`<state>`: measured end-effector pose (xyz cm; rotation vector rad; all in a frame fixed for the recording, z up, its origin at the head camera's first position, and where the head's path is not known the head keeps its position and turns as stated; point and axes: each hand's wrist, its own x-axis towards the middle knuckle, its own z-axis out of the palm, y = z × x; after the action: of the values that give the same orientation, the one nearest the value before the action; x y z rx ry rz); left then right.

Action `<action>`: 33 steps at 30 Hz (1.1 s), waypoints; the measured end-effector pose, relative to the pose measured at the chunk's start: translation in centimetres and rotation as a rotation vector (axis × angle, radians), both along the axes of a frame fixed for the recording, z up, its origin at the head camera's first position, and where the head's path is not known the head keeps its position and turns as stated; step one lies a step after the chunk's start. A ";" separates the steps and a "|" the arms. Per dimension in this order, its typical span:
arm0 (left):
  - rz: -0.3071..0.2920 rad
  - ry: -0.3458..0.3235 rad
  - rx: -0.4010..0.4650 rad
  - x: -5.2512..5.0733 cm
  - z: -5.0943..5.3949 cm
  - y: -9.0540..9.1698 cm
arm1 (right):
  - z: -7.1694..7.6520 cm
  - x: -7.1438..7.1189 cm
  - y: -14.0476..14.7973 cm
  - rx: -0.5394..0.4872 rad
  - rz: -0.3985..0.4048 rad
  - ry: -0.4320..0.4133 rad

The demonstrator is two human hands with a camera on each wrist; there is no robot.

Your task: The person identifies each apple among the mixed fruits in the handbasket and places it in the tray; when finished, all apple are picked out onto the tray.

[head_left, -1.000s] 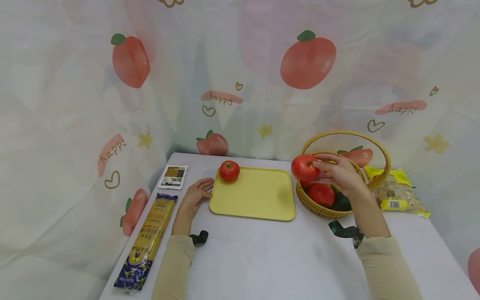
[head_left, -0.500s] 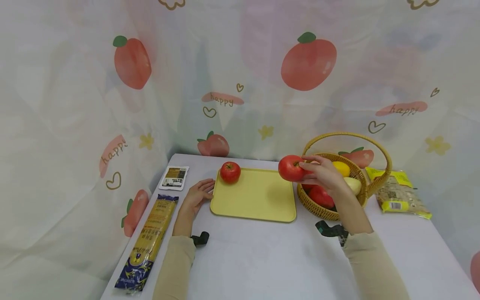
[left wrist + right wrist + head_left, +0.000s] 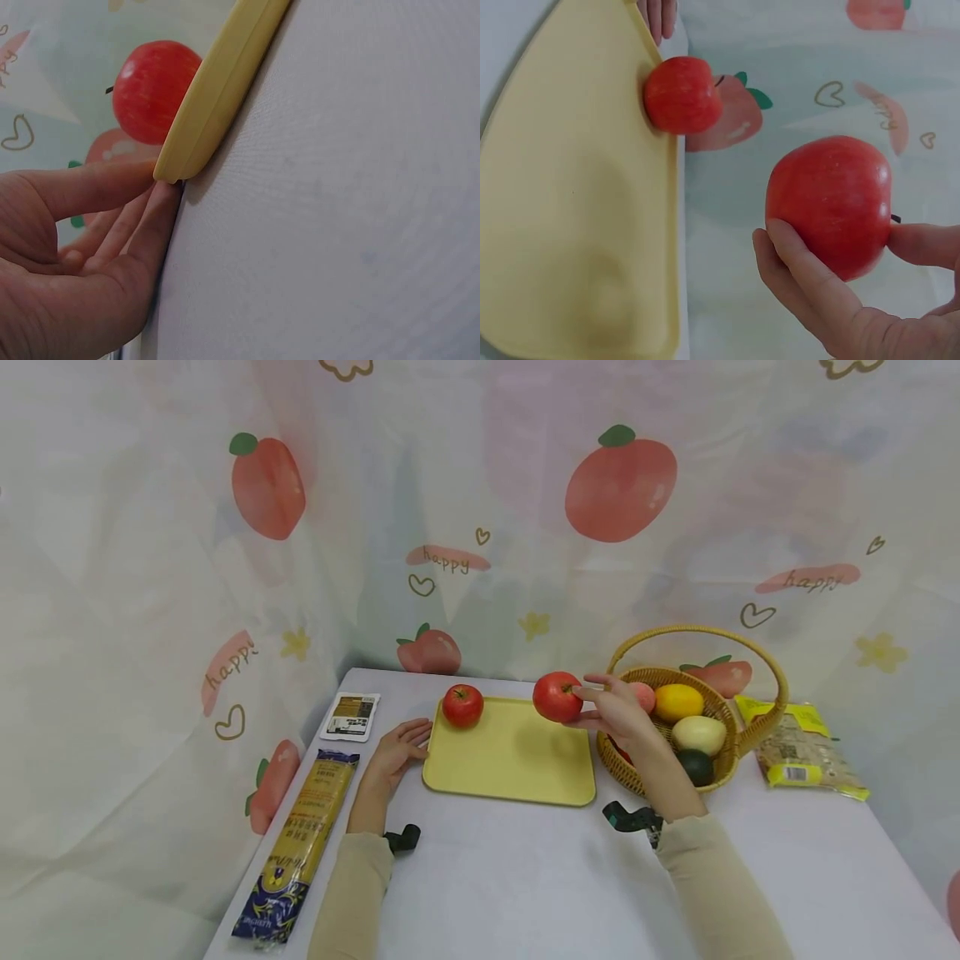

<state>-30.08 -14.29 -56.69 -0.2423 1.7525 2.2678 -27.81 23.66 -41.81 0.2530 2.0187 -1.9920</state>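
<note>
From the head view, we see the right hand [image 3: 615, 714] pinching one red apple [image 3: 557, 697] above the yellow tray [image 3: 517, 764], toward its right end; a second apple [image 3: 462, 706] sits at the tray's far left corner. In the left wrist view, we find the left hand [image 3: 97, 300] loosely extended, touching the tray's edge. From the right wrist, we see thumb and fingers spread around the held apple.
</note>
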 end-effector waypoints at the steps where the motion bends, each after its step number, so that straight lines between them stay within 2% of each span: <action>1: 0.000 0.000 0.000 0.0 0.0 0.0 | -0.2 -0.1 -0.2 -0.014 -0.008 -0.002; 9: 0.001 -0.002 -0.001 0.0 0.2 0.0 | -1.3 -1.1 -1.4 -0.049 -0.005 -0.002; 16: 0.002 -0.001 -0.001 0.0 0.3 0.1 | -2.3 -1.8 -2.4 -0.034 -0.004 0.002; 24: 0.009 -0.008 -0.004 0.1 0.3 0.1 | -3.3 -2.5 -3.7 -0.101 -0.049 -0.017; 33: 0.008 -0.012 0.001 0.2 0.4 0.1 | -4.7 -3.1 -4.9 -0.109 -0.090 -0.021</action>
<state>-29.90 -14.23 -56.29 -0.2628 1.7478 2.2680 -30.89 18.81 -46.56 0.3455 1.9106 -2.1361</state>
